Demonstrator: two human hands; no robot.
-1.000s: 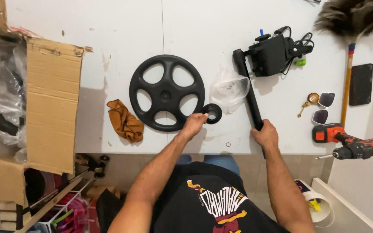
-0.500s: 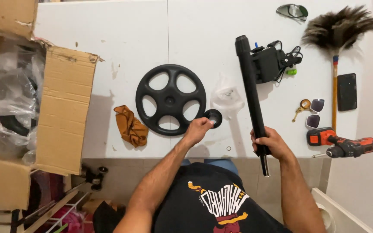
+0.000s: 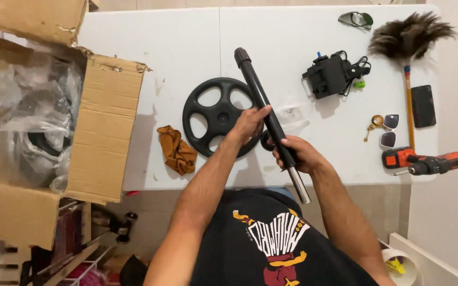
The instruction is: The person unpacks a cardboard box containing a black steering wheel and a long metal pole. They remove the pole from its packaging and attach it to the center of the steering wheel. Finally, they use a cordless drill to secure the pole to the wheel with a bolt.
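Both hands grip the black bar above the table.

Right hand (image 3: 295,153) has its fingers clamped on the bar (image 3: 265,108) near its bare metal end; left hand (image 3: 247,124) fingers wrap mid-shaft. Beyond, the black weight plate (image 3: 208,114) lies flat on the white table (image 3: 186,42).

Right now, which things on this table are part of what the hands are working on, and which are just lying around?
In hand or beside it:
black bar, held by left hand and right hand
black weight plate
small black collar

Lying about:
brown cloth
feather duster
power drill
phone
sunglasses
cardboard box
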